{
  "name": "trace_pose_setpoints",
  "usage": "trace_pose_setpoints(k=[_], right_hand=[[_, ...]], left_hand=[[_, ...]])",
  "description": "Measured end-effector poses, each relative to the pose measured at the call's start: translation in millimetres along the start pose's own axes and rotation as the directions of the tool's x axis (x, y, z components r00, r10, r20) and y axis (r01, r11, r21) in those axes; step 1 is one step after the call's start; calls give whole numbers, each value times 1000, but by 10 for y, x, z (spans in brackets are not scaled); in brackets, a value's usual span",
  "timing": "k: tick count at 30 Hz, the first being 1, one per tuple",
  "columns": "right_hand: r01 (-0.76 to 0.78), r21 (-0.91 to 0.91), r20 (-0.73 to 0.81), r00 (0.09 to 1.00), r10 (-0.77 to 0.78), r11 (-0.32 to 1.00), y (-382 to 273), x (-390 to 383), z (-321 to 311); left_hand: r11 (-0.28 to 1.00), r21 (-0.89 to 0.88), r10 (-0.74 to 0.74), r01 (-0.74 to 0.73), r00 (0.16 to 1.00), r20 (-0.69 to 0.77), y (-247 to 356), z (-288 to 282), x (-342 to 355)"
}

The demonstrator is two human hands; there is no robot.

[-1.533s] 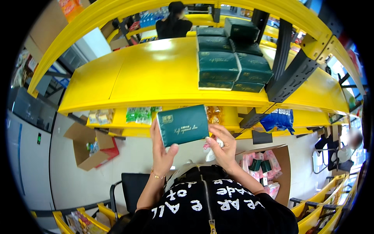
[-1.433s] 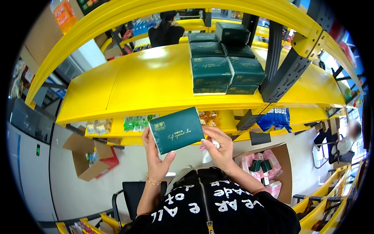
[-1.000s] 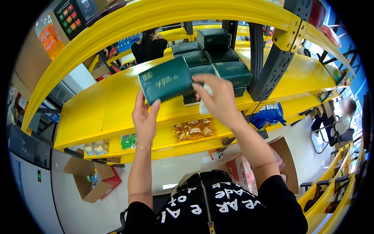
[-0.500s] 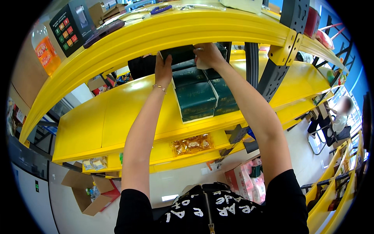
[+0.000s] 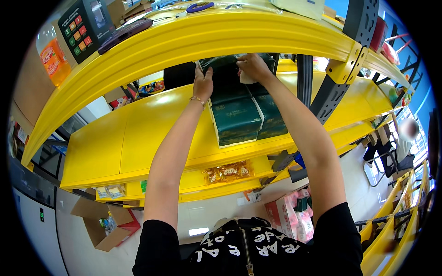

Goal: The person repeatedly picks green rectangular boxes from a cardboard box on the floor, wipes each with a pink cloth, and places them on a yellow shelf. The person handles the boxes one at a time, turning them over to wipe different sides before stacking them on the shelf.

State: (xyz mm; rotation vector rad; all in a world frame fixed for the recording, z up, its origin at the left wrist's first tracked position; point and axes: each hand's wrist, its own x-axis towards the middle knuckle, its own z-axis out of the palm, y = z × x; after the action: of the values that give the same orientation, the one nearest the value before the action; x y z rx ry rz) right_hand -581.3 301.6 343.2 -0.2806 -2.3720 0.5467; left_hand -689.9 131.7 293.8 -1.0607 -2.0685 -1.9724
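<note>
At the back of the middle yellow shelf, under the upper beam, my left hand grips the left end of a dark green tissue pack atop a stack of similar packs. My right hand is closed at the pack's right part, also clutching a crumpled white item with a bit of pink. The held pack is partly hidden by my fingers and the shadow under the beam.
A black-grey upright stands right of the stack. The upper shelf holds an orange bottle and a dark box. Amber packets lie below. Cartons stand on the floor. A seated person is at the right.
Both hands have lifted the green pack from chest height forward and up onto the stack under the beam. The view has shifted, and the person beyond the shelf is now mostly hidden.
</note>
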Motion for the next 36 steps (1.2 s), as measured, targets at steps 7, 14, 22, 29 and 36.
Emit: trace_pose_setpoints(k=[7,14,22,29,36], right_hand=[[-29,-17,-30,999,29,999,-13,-22,55],[-69,29,-76,995,71,997,-58,-75,18],[-73,74,-130,988,82,995,-86,-135,-5],[-124,194,-72,988,140,973,-81,-147,-32],[-99,225,-135,982,132,969,-183,-289,-175]], left_hand=[[1000,13,-25,24,1000,19,-141,19,71],[998,-6,-56,56,998,19,-70,44,11],[999,-3,-37,37,999,21,72,13,-86],[995,75,-64,66,998,-26,53,64,-119],[998,41,-50,49,999,17,70,32,-160]])
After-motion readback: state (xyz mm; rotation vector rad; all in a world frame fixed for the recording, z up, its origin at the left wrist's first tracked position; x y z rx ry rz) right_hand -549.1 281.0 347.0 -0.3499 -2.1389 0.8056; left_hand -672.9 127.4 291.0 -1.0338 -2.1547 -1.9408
